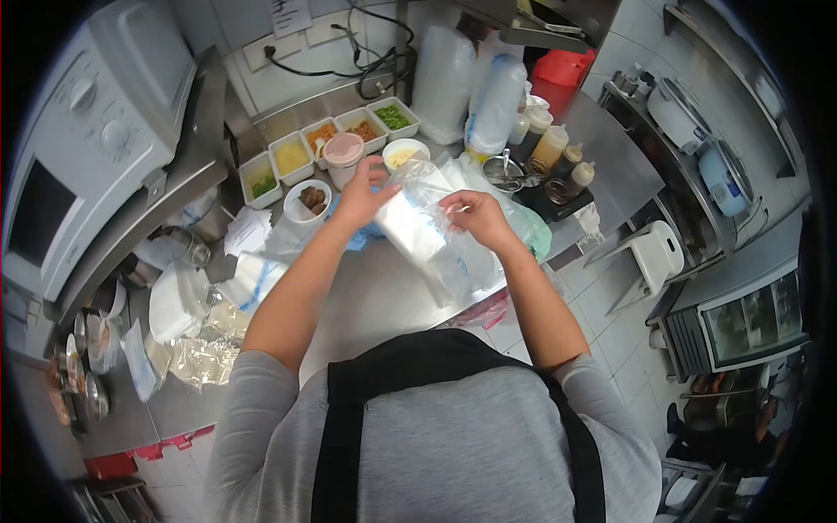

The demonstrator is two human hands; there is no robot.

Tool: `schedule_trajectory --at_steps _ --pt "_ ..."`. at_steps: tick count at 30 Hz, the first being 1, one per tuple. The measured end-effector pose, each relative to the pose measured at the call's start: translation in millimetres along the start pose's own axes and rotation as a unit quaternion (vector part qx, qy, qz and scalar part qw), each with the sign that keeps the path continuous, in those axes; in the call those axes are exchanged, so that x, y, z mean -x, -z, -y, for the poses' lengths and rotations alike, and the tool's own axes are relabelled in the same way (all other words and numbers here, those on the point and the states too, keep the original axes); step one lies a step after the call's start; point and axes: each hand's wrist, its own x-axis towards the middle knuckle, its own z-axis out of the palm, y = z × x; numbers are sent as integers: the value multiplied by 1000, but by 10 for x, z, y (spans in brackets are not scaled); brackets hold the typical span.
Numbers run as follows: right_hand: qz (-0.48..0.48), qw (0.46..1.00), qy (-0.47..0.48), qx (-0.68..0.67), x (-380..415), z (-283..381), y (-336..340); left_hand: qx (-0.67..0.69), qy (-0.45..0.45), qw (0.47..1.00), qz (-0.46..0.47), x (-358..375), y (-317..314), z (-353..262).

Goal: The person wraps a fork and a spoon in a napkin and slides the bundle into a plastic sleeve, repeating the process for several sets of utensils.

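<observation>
My left hand (pixel 363 195) is at the upper left edge of a clear plastic bag (pixel 423 187), thumb and fingers apart, with the thumb against the plastic. On the bag's right side, the fingertips of my right hand (pixel 479 216) pinch the thin film. Beneath lies a pile of flat white and clear plastic bags (pixel 418 235) on the steel counter (pixel 353 301). Just beyond my left hand stands a lidded tub (pixel 343 152) with a pinkish top. A white bowl of pale yellow food (pixel 406 155) sits behind the bag. Left of my left hand is a bowl of brown pieces (pixel 309 200).
Several white trays of chopped food (pixel 290 159) line the back wall. Sauce bottles (pixel 549 148) stand at the right, near tall sleeves of plastic containers (pixel 443 83). A white oven-like appliance (pixel 105 131) overhangs the left. A white stool (pixel 649 261) is on the floor, right.
</observation>
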Motion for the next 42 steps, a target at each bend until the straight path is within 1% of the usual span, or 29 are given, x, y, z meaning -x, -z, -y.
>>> schedule_trajectory --at_steps 1,2,4,6,8,10,12,14,15,17,18,20,22,25,26,28,29,30,31,32,33,34,36,37,38,39,40,41,42 --pt "-35 999 -17 21 -96 -198 65 -90 -69 988 -104 -102 -174 106" --pt "-70 996 -34 42 -170 -335 139 -131 1 990 -45 -46 -281 -55" --pt "-99 982 26 159 -181 -488 252 -248 -92 964 -2 9 -770 316" --pt "-145 940 77 298 -125 -346 344 -324 -76 940 77 208 -989 95" --pt "-234 894 147 353 -99 -211 305 -353 -100 928 69 278 -1183 181" --pt "-225 897 249 288 -180 -196 138 -366 -84 924 78 273 -1257 135" --pt "-97 909 327 241 -310 -233 2 -392 -98 913 65 263 -1352 382" --pt "-74 898 256 350 -333 -320 -86 -409 -88 905 74 251 -1367 290" --pt "-64 897 228 373 -352 -441 -77 -416 -79 902 80 265 -1366 231" --pt "-42 892 171 416 -432 -702 -16 -334 -104 934 75 259 -1281 172" --pt "-39 888 168 427 -444 -773 10 -291 -114 947 73 257 -1230 177" --pt "-47 882 177 434 -459 -873 16 -307 -101 945 49 271 -1069 316" --pt "-58 882 185 429 -411 -785 29 -346 -92 933 18 271 -853 514" --pt "-85 882 327 329 -418 -433 267 -371 -34 928 24 264 -601 751" --pt "-139 863 398 277 -364 -149 471 -370 -37 928 34 259 -542 789" --pt "-236 868 364 243 -249 258 956 -366 -40 928 56 274 -483 826" --pt "-328 849 370 185 -278 332 1206 -374 -58 925 43 301 -499 782" --pt "-431 798 389 162 -294 539 1449 -381 -76 921 30 337 -514 686" --pt "-425 847 290 135 -238 699 1749 -387 -91 918 15 385 -525 580" --pt "-443 863 140 199 -274 850 2063 -402 -97 911 8 450 -525 438" --pt "-474 820 147 284 -538 692 2461 -415 -101 904 3 508 -529 266" --pt "-448 828 44 335 -689 661 2761 -426 -104 898 -2 544 -560 156" --pt "-441 807 17 391 -1211 203 3395 -418 -120 900 -27 642 -554 134" --pt "-344 787 -12 512 -1510 -66 3761 -414 -121 901 -44 711 -551 135" --pt "-244 749 -14 616 -1787 -318 4103 -408 -124 903 -53 780 -549 129" --pt "-257 738 -18 623 -1833 -383 4212 -406 -118 904 -67 883 -509 136" --pt "-336 745 -1 576 -1746 -285 4183 -399 -109 907 -81 1007 -477 132" --pt "-416 759 37 500 -1692 -145 4071 -395 -98 908 -99 1145 -441 124" --pt "-467 771 93 423 -1648 41 3944 -391 -85 909 -119 1320 -389 121"
